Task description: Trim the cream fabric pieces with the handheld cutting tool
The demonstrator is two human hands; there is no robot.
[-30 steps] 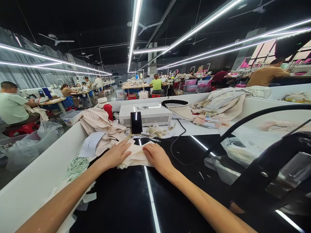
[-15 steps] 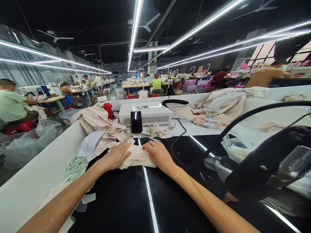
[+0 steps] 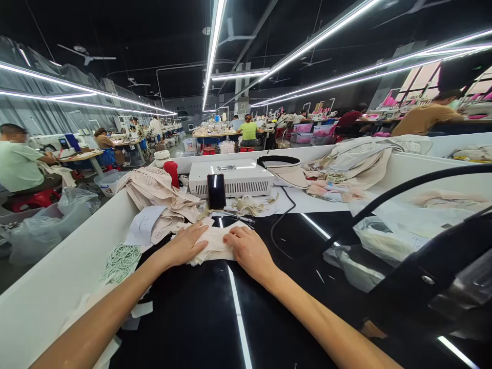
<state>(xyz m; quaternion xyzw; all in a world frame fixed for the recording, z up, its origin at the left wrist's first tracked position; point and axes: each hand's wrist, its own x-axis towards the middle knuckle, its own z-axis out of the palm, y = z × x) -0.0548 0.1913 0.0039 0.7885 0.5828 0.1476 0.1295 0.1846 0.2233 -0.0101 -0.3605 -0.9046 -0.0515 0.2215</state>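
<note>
A small stack of cream cloth pieces (image 3: 216,243) lies on the black tabletop (image 3: 192,312) in front of me. My left hand (image 3: 185,246) rests flat on its left part, with fingers stretched out over the cloth. At the right end, my right hand (image 3: 250,252) has its fingers bent and closed on the cloth's edge; the thumb is largely hidden. Just beyond the stack stand a dark phone (image 3: 216,191) and some beige scraps (image 3: 249,205). A pen-like tool (image 3: 240,217) lies behind my right hand.
To the left are heaped beige fabric pieces (image 3: 154,184), a printed paper (image 3: 144,225) and green elastic loops (image 3: 122,261). A white metal box (image 3: 230,177) and a visor (image 3: 282,171) stand behind. A black machine arm with a thick cable (image 3: 378,200) occupies the right.
My right hand has shifted slightly left and its fingers are more bent. The cloth corner that showed below it is no longer visible. My left hand has hardly moved.
</note>
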